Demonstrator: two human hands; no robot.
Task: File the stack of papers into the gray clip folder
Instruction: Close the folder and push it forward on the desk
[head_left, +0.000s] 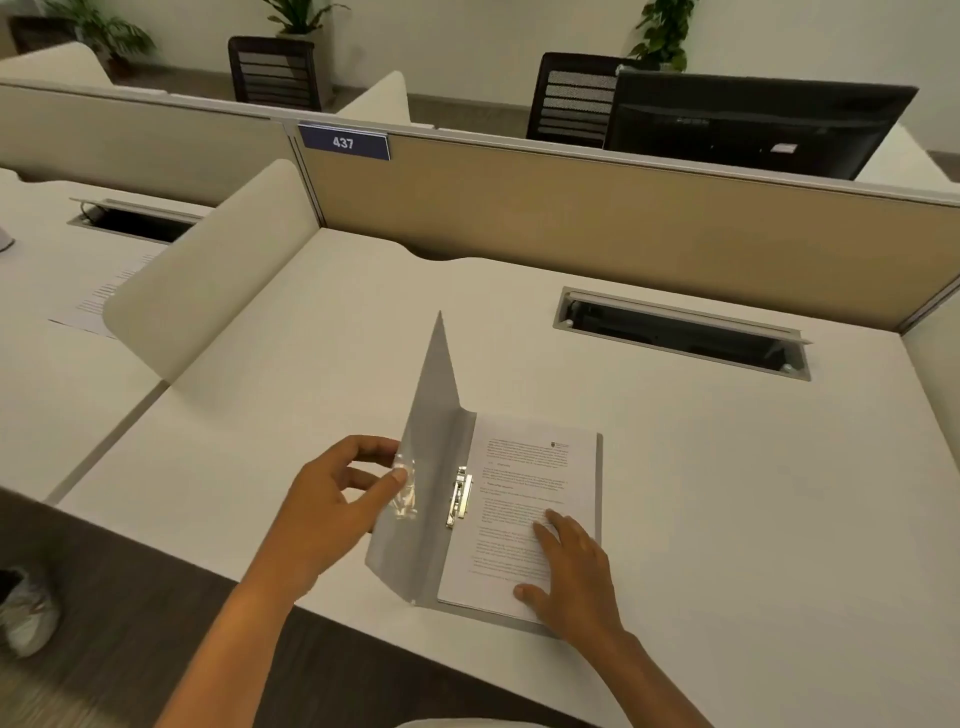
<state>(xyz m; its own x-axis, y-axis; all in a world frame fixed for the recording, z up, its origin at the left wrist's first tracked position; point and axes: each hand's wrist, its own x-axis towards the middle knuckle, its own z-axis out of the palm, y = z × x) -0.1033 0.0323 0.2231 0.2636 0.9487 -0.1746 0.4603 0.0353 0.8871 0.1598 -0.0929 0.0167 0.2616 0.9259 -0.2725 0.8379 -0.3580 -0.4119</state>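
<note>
head view: my left hand (337, 499) pinches the gray clip folder (426, 467) cover upright; my right hand (571, 566) lies flat on the papers (524, 499) beside its metal clip (459, 498).

Dim warm indoor light, soft shadows, wide-angle bowing at edges, motion blur lower left

Print on the stack of papers (524, 499) too small to be read, its lower corner covered by the right hand (571, 566), shoe (23, 613) cut off by the left edge
</note>
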